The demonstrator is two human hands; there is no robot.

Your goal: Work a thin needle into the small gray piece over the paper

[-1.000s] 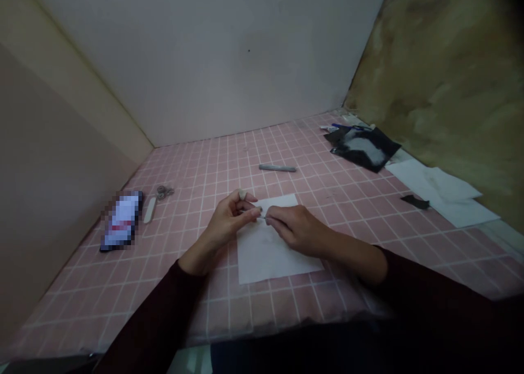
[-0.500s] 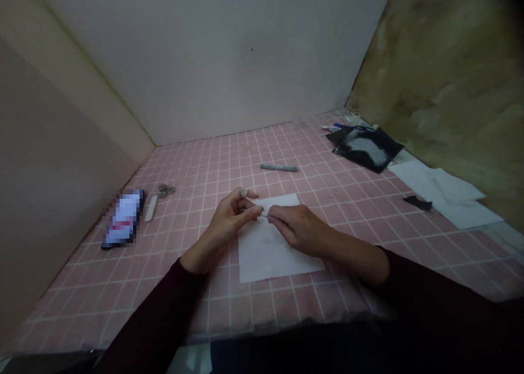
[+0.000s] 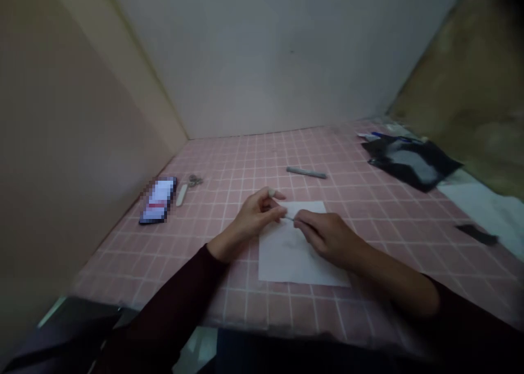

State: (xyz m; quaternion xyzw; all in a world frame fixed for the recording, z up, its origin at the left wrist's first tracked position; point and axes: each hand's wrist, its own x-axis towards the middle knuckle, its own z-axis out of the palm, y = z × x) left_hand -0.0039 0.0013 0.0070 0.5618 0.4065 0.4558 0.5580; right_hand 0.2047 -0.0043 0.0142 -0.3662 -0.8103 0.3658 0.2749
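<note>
My left hand [image 3: 257,215] and my right hand [image 3: 327,235] meet above a white paper sheet [image 3: 301,256], over its upper part. Between their fingertips runs a thin grey strip [image 3: 289,217], too small to identify. Each hand seems to pinch one end of it. A small pale blob [image 3: 271,192] sits on a raised left fingertip. A grey stick [image 3: 306,172] lies on the pink grid mat [image 3: 380,210], beyond the paper and out of reach of my fingers.
To the left lie a phone [image 3: 158,200] with a blurred screen, a white stick [image 3: 182,195] and small scissors [image 3: 195,180]. At the right are a black bag [image 3: 411,161], white papers [image 3: 478,205] and a black scrap [image 3: 477,234]. Pale walls bound the mat's far and left sides.
The whole scene has shifted right and slightly down in view as my head turned. My hands stay together on the strip, with little movement relative to the paper.
</note>
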